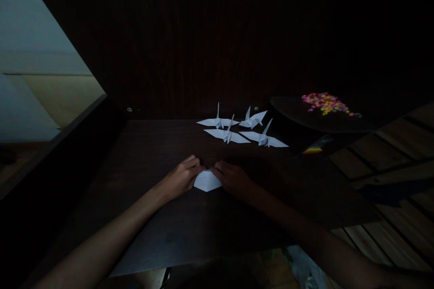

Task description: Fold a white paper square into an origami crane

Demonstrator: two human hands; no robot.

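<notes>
A partly folded sheet of white paper [207, 182] lies on the dark wooden table, its lower edge coming to a point towards me. My left hand [185, 175] grips its left side with curled fingers. On the right side, my right hand [232, 178] presses the paper in the same way, thumb near the top edge. Beyond my hands stand several white origami cranes, among them a back left crane [218, 122], a front left crane [227, 136], a back right crane [252, 121] and a front right crane [264, 139]. The undersides of my fingers are hidden.
A dark panel [190, 45] rises behind the table [152, 144]. At the right, a dark raised shelf [288, 110] bears a heap of small colourful pieces [326, 103]. A low dark side board [57, 144] bounds the left. Wooden slats [383, 149] show at the right.
</notes>
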